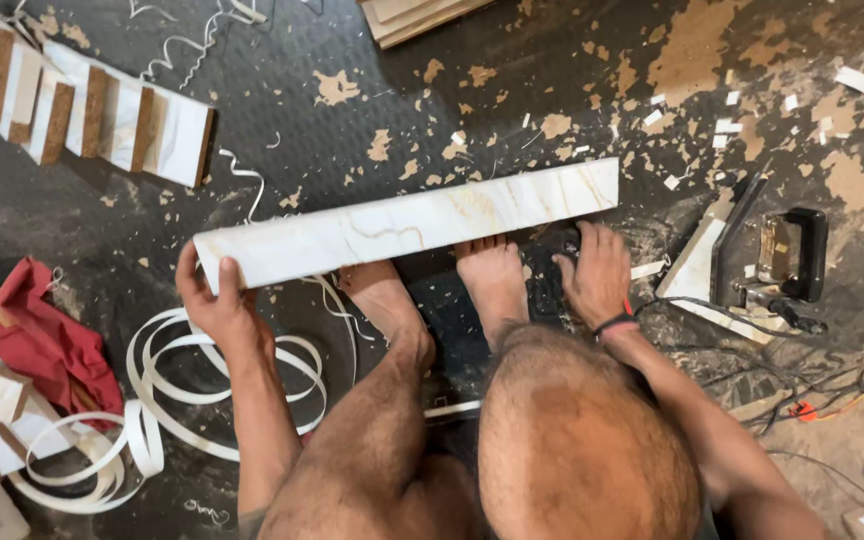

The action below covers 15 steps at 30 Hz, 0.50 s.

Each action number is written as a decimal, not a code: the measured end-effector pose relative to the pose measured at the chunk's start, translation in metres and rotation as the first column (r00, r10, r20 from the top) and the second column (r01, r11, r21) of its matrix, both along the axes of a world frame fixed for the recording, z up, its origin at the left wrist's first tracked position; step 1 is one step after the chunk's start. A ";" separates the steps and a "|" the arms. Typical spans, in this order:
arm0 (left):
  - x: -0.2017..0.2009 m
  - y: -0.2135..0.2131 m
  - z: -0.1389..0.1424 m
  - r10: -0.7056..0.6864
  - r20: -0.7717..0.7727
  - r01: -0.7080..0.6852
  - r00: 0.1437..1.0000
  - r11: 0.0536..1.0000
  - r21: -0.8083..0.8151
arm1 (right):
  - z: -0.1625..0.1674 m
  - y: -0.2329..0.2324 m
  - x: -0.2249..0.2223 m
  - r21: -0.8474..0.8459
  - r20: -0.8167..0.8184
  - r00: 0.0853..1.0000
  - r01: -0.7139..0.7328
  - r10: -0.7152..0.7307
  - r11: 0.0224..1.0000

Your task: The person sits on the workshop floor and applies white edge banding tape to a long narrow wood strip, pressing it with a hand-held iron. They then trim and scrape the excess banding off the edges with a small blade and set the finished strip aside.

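Bare knees sat closest, above the dark floor [282,120]. Left hand [214,300] was curled around one end of the long white board [407,224], held on edge over the feet. Right hand [597,272] lay spread by its other end. White edge strip [167,385] lay coiled, unused; finished pieces [102,110] were stacked behind. Scraps everywhere.

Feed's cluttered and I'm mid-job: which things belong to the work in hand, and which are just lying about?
In hand:
marble-patterned board, left hand gripping its end
right hand near the other end

Lying about:
white edge-banding coil
red cloth
stacked panels
black hand tool
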<state>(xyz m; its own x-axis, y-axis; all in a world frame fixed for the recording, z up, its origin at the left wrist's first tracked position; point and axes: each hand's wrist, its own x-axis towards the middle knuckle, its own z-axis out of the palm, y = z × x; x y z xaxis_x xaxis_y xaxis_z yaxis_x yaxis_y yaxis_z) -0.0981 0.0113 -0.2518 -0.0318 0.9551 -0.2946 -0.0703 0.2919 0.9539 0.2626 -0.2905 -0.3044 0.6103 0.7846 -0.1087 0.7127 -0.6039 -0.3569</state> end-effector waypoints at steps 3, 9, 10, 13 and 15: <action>0.001 0.013 0.004 -0.004 0.011 0.003 1.000 0.999 0.039 | -0.010 -0.001 0.007 -0.136 -0.085 0.993 0.072 -0.084 0.988; -0.023 0.035 0.011 0.005 -0.076 -0.003 0.997 1.000 0.025 | -0.023 -0.010 0.032 0.126 -0.289 0.954 0.126 -0.085 0.984; -0.028 0.037 0.011 0.002 -0.076 0.000 0.997 1.000 0.026 | -0.025 -0.007 0.043 0.220 -0.313 0.945 0.168 -0.093 0.961; -0.036 0.039 0.009 -0.008 -0.082 0.011 0.997 1.000 0.030 | -0.024 0.006 0.082 0.119 -0.635 0.739 0.382 -0.226 0.917; -0.038 0.040 0.006 -0.022 -0.062 0.024 0.998 0.999 0.032 | -0.019 0.026 0.110 0.201 -0.564 0.820 0.251 -0.098 0.947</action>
